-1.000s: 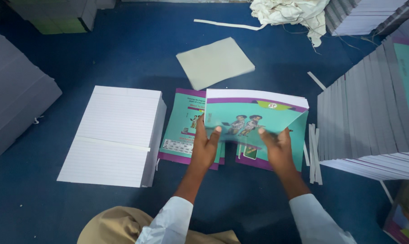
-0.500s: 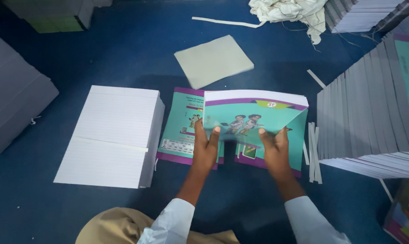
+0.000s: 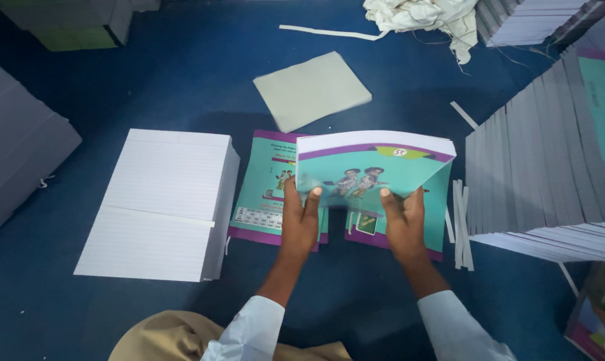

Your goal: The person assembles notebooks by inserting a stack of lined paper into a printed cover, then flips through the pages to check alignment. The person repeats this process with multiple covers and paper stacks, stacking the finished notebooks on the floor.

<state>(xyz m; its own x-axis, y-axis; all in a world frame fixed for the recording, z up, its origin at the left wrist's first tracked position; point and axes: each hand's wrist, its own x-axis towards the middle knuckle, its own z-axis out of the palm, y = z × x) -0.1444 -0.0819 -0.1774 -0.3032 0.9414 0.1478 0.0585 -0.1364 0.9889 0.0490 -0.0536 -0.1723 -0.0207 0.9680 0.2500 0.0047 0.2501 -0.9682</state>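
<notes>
While both hands, left hand point(image 3: 301, 217) and right hand point(image 3: 404, 220), grip the notebook point(image 3: 373, 167)'s lower edge, bare floor point(image 3: 182, 80) lies beyond.

A stack of lined white paper point(image 3: 162, 200) lies on the blue floor point(image 3: 182, 80). A grey card point(image 3: 311, 90), crumpled white cloth point(image 3: 426, 15), and leaning book piles point(image 3: 536, 180) surround it.

One camera on the person's head looks down, close over the hands point(image 3: 352, 217) and the blue floor point(image 3: 182, 80).
</notes>
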